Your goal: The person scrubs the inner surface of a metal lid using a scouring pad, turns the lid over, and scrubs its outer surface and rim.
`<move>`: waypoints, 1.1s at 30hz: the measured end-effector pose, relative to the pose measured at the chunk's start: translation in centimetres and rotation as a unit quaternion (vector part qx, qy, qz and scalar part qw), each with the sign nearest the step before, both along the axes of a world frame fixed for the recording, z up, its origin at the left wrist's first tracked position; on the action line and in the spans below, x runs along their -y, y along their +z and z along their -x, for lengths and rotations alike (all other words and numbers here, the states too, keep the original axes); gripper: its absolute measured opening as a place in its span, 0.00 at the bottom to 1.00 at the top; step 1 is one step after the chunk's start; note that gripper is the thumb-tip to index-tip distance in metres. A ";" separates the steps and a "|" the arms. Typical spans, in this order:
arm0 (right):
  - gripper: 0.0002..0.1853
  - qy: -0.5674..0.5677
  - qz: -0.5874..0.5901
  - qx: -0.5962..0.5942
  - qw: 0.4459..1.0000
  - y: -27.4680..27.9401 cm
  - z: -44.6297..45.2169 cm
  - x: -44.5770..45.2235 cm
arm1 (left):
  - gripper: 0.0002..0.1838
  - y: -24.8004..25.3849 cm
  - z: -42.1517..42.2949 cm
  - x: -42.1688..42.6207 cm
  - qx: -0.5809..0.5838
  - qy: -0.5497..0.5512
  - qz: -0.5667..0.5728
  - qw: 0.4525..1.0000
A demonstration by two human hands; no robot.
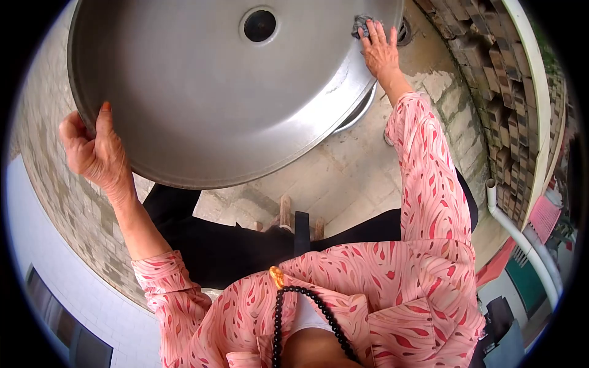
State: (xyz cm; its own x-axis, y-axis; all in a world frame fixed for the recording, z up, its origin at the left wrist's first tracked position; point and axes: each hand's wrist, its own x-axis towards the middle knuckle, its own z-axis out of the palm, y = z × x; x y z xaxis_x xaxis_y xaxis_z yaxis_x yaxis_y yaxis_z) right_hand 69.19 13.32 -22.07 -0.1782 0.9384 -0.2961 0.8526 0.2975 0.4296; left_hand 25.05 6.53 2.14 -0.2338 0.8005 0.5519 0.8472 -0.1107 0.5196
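Here, metal dish (196,92), left hand (98,147) gripping rim (202,185), right hand (380,55) on wad (358,28)

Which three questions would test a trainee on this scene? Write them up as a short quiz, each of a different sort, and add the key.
1. What does the left hand grip?
A) a plastic bucket
B) the metal dish, by its edge
C) a broom

2. True or false: the fingers of the right hand are on the grey scrubber, which is against the dish's inner face.

3. Fill in: the beads of the necklace are ____ in colour.

Key: 1. B; 2. True; 3. black
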 end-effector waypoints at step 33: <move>0.33 0.002 -0.030 -0.549 0.835 2.8 23.9 8.0 | 0.10 0.9 -1.1 -0.1 -0.005 -0.022 -0.014 1.000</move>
